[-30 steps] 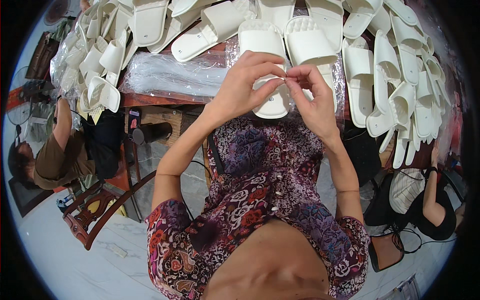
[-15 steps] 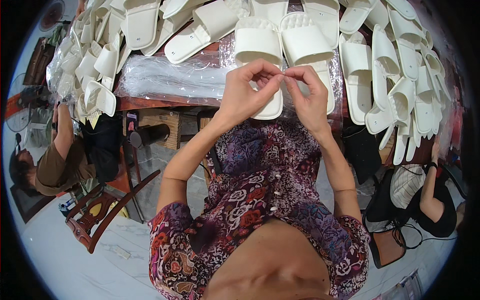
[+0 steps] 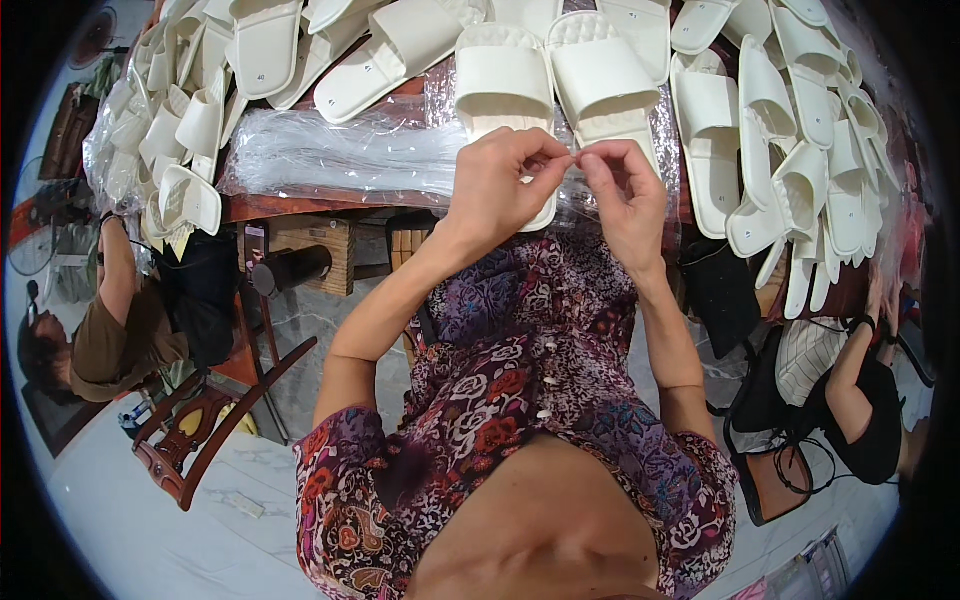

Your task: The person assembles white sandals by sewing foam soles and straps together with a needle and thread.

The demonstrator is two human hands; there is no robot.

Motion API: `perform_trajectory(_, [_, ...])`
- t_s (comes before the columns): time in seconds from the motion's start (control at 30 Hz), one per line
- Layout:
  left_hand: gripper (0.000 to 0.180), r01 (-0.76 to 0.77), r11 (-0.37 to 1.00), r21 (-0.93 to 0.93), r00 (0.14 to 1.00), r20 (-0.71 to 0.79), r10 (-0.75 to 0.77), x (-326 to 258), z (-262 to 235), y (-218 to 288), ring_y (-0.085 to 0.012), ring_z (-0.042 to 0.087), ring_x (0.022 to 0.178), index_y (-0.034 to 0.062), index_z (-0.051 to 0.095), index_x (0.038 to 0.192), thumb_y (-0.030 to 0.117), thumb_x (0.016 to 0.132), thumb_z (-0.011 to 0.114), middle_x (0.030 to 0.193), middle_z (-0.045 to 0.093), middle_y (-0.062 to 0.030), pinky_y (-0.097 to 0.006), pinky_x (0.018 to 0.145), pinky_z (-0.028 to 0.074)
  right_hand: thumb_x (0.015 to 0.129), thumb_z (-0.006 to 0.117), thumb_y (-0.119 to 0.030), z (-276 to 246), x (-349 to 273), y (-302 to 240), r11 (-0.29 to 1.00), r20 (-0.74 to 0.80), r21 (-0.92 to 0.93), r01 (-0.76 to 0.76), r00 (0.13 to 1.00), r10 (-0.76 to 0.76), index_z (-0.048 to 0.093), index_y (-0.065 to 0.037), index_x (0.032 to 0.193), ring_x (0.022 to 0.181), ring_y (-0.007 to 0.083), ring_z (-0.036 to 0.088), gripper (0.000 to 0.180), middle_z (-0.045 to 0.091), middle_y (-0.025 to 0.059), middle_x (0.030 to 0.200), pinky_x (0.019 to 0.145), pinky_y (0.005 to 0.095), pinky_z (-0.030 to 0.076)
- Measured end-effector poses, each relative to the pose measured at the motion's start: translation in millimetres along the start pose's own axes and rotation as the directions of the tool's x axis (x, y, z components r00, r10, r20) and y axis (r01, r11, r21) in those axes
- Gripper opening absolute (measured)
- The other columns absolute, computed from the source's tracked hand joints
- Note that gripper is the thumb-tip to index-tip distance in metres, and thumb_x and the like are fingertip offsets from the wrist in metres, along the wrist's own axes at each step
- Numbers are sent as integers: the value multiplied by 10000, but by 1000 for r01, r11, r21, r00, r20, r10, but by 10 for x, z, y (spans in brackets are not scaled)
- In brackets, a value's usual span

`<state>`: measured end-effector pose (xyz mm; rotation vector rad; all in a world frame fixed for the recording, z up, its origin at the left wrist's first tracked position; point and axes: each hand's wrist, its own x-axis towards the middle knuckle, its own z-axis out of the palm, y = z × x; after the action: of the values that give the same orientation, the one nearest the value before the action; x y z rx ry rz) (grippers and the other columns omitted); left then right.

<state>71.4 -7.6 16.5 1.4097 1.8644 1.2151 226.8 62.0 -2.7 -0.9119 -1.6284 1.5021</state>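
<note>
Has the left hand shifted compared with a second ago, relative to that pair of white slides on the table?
No. The left hand still pinches against the right hand over the near ends of the pair of white slides, as before.

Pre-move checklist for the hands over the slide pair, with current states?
1. Left hand and right hand meet fingertip to fingertip: ok.
2. What the grip pinches, thin and clear, maybe a bag edge: cannot tell.
3. Slide pair lies side by side, straps up: ok.
4. Clear bags stacked left of the hands, within reach: ok.
5. Table edge near the pair free of loose slides: not ok, piles crowd both sides.
</note>
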Motion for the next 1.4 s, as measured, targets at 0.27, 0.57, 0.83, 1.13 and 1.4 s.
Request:
perform_trajectory(0.27, [131, -170, 981, 93, 985, 17, 169, -6, 64, -29, -204, 676, 745, 69, 739, 943, 85, 813, 740, 861, 720, -74, -302, 655, 543, 916, 669, -92, -40, -49, -14, 980, -29, -197, -38, 999, 33, 645, 3, 971, 816, 115, 667, 113, 702, 74, 873, 746, 264, 519])
perform_trajectory(0.57, [179, -326, 945, 10, 938, 127, 323, 136, 12, -70, -221, 674, 772, 58, 684, 1052, 73, 874, 677, 1008, 703, -89, -297, 660, 542, 889, 654, -61, -105, -1, -149, 860, 108, -437, 263, 965, -240, 620, -6, 954, 781, 297, 652, 92, 643, 126, 873, 691, 348, 498])
perform_trajectory(0.83, [119, -282, 959, 8, 958, 60, 281, 125, 24, -51, -203, 660, 740, 41, 690, 969, 72, 854, 685, 886, 697, -71, -283, 628, 516, 883, 666, -64, -94, 25, -132, 896, 61, -397, 199, 980, -191, 623, -10, 964, 796, 261, 666, 106, 661, 114, 888, 709, 328, 506])
perform_trajectory(1.13, [99, -67, 990, -122, 997, 35, 71, 105, 53, 11, -87, 613, 677, 31, 694, 926, 80, 842, 678, 764, 687, -28, -233, 615, 478, 853, 687, -62, -52, 78, -75, 923, 21, -334, 191, 980, -195, 629, -11, 958, 771, 180, 659, 130, 673, 92, 852, 706, 296, 509])
perform_trajectory(1.4, [77, 79, 949, -306, 994, 91, -53, 90, 60, 4, -29, 544, 705, 0, 668, 898, 71, 875, 650, 756, 642, 17, -200, 643, 444, 845, 691, -64, -12, 108, -76, 931, 9, -308, 197, 979, -204, 626, -15, 930, 750, 159, 648, 117, 668, 79, 831, 685, 286, 504])
